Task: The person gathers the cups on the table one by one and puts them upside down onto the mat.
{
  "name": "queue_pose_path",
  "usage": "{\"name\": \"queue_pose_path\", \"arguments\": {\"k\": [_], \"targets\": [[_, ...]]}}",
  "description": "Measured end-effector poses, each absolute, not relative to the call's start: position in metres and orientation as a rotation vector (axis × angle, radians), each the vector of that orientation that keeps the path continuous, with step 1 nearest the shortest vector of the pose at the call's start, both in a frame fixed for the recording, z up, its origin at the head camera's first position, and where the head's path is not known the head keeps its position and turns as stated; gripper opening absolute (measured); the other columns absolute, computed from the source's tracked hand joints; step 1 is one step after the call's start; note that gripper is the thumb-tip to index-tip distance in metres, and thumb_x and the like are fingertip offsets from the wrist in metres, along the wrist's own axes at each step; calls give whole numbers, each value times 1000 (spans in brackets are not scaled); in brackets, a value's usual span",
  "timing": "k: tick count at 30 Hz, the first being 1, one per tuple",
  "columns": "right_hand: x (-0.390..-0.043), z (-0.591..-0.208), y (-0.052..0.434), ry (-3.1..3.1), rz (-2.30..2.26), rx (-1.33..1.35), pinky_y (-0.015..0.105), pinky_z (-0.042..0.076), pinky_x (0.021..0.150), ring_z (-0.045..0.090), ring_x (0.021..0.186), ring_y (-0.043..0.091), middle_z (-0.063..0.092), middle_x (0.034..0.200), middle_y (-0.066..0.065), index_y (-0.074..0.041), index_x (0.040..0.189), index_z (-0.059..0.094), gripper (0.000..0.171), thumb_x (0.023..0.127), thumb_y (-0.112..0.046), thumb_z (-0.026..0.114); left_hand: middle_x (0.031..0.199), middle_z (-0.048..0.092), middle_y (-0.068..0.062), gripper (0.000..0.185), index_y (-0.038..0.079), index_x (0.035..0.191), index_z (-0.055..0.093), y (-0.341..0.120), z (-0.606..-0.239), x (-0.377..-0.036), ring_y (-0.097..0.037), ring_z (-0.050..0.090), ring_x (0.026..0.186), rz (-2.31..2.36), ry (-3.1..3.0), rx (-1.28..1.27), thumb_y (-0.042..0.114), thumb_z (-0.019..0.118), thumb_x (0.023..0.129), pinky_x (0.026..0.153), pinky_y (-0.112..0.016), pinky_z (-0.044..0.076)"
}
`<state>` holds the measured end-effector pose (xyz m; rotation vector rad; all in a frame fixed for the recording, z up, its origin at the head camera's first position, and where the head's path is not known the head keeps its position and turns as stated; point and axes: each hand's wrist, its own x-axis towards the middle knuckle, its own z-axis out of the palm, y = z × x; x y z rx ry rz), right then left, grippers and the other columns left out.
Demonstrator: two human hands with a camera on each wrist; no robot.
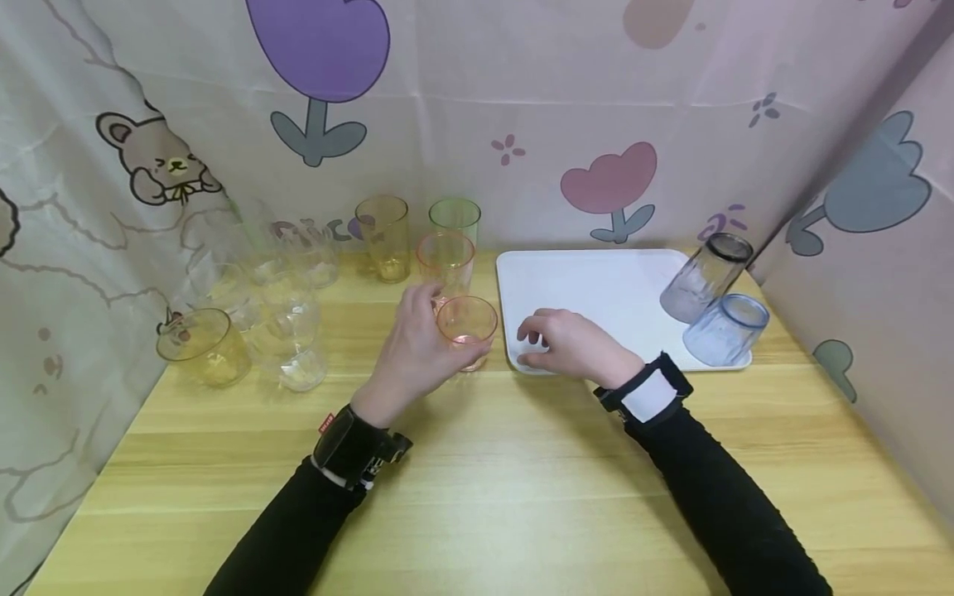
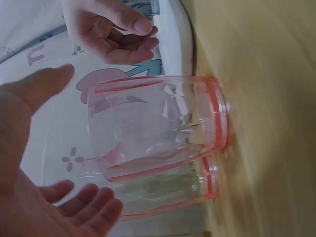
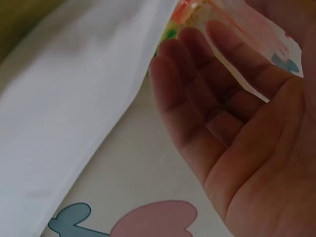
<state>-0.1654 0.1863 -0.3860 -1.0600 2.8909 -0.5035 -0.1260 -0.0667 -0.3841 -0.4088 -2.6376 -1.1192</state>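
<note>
A pink-tinted drinking glass (image 1: 467, 321) stands upright on the table, just left of the white tray (image 1: 581, 285). My left hand (image 1: 421, 348) is around its left side, thumb in front and fingers behind. In the left wrist view, the thumb and spread fingers of this hand (image 2: 29, 148) stand apart from the glass (image 2: 153, 128). A second pink glass (image 1: 447, 252) is right behind the first. Over the tray's near left corner hovers my right hand (image 1: 574, 343), its fingers loosely bent with nothing between them, as the right wrist view also shows.
On the tray's right side stand a dark-tinted glass (image 1: 701, 285) and a blue glass (image 1: 723, 335). Behind the pink glasses are a green glass (image 1: 456, 213) and an amber glass (image 1: 383, 244). Several clear glasses (image 1: 301, 368) and a yellow glass (image 1: 209, 352) crowd the left. A printed curtain (image 1: 477, 108) hangs behind.
</note>
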Motion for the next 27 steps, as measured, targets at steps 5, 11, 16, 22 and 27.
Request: {"name": "queue_pose_path", "arguments": {"k": [5,11,16,22,27], "targets": [[-165,-391,181,2845,-463,-1030,33,55,72,60,77,16,67,87,2,-5,100,75,18,87,-15,82,135,48,-19,102,-5,145,40,-70,-390,-126,-32,53,118,-1170,-2721,-318,46,92,74,100,-51,54],[-165,-399,178,2812,-449,-1089,33,57,75,61,76,13,69,82,-1,-5,93,76,5,88,-5,77,132,51,-16,99,-1,146,41,-72,-401,-130,-30,53,120,-1269,-2751,-290,47,91,75,102,-50,52],[-165,-404,176,2794,-434,-1139,30,56,73,58,73,9,68,78,-4,-9,86,75,6,89,-4,77,133,49,-17,105,-3,150,35,-73,-409,-134,-30,52,120,-1424,-2761,-269,46,91,76,103,-48,50],[-163,-403,174,2795,-407,-1119,28,55,69,55,69,8,66,76,-5,-9,84,74,8,91,-5,77,136,47,-18,105,-3,151,33,-73,-415,-137,-31,53,118,-1533,-2735,-283,40,92,76,101,-46,51],[-162,-403,174,2795,-399,-1110,27,53,68,53,68,8,64,75,-5,-9,84,74,9,91,-6,76,134,47,-17,103,-3,150,33,-72,-418,-138,-31,53,119,-1526,-2734,-283,41,91,78,102,-47,51]]}}
